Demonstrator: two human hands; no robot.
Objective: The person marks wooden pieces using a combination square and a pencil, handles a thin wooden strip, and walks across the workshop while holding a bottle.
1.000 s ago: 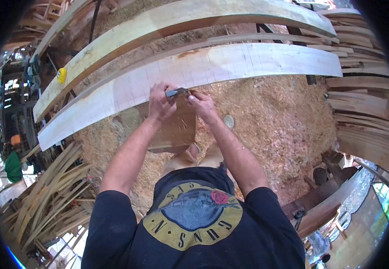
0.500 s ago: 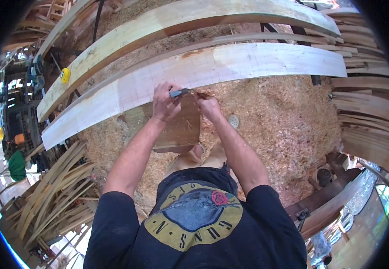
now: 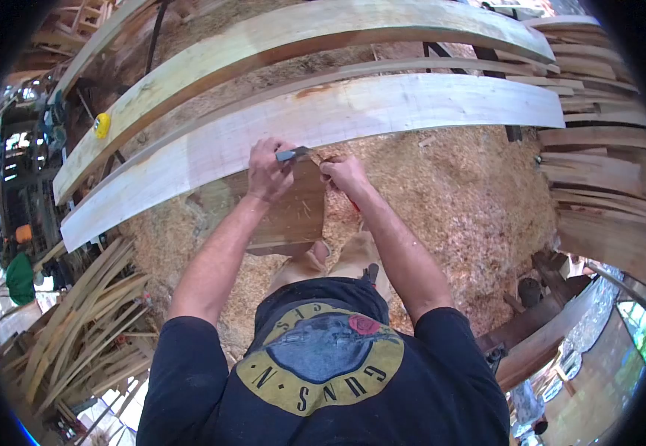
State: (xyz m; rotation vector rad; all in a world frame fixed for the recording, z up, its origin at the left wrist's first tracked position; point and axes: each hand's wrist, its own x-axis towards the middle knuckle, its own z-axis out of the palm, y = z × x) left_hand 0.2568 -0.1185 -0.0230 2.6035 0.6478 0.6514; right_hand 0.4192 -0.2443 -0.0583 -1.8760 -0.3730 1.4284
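My left hand (image 3: 269, 172) is closed at the front edge of the long pale plank, its fingers around a flat blue-grey tool (image 3: 291, 154) like a blade, which points right. My right hand (image 3: 346, 176) is a short way to its right, fingers pinched together near the tool's tip. A small, thin piece seems to lie between the fingertips, too small to name. Both hands are above a brown wooden board (image 3: 293, 204) with shavings on it. The pale plank (image 3: 382, 108), faintly marked with lines, curves across just beyond them.
A second thick plank (image 3: 263, 48) lies farther off, with a yellow tape measure (image 3: 101, 125) on its left part. Stacked boards (image 3: 598, 171) stand at the right, thin curved strips (image 3: 77, 320) at the lower left. Wood shavings (image 3: 449, 208) cover the ground.
The view has shifted slightly, moving the planks a little left in the picture. My right hand's fingers have turned a little, and a small red spot now shows below that hand.
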